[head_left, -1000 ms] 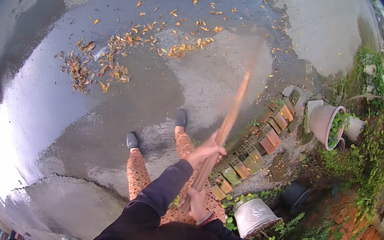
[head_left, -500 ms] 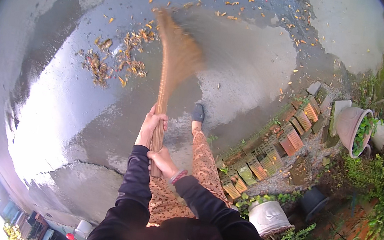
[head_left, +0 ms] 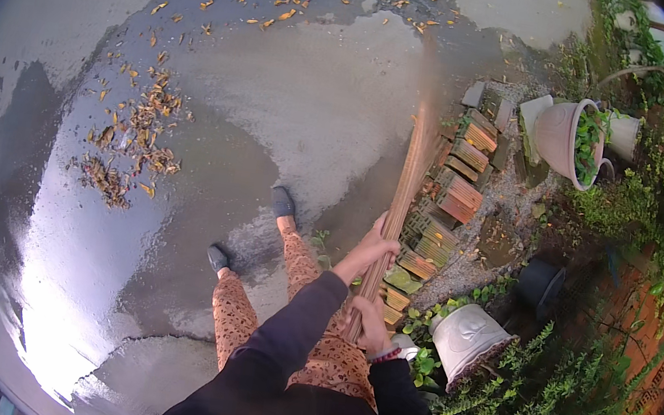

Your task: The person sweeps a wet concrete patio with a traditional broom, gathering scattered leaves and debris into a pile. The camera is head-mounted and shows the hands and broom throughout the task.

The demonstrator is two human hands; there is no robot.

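Observation:
Both my hands are wrapped round a long straw broom point(head_left: 409, 167), which slants up and slightly right from my lap. My left hand point(head_left: 373, 249) grips it farther along, while my right hand point(head_left: 369, 323), with a red bracelet at the wrist, holds the near end of the handle. The broom's far end is smeared by motion beside the row of bricks. A pile of dry yellow-brown leaves point(head_left: 142, 138) lies on the wet concrete to the left, and more loose leaves point(head_left: 287, 13) are scattered at the far side.
Stacked bricks point(head_left: 460, 198) edge the pavement on the right. Past them stand a planter with green leaves point(head_left: 558, 137), a white pot point(head_left: 465, 345), a black pot point(head_left: 540, 286) and low bushes point(head_left: 525, 404). My shod feet point(head_left: 284, 201) are on the wet concrete point(head_left: 213, 148).
The broom has swung from the middle to the right, toward the bricks, with both hands still on it. My view has shifted, and both feet now show.

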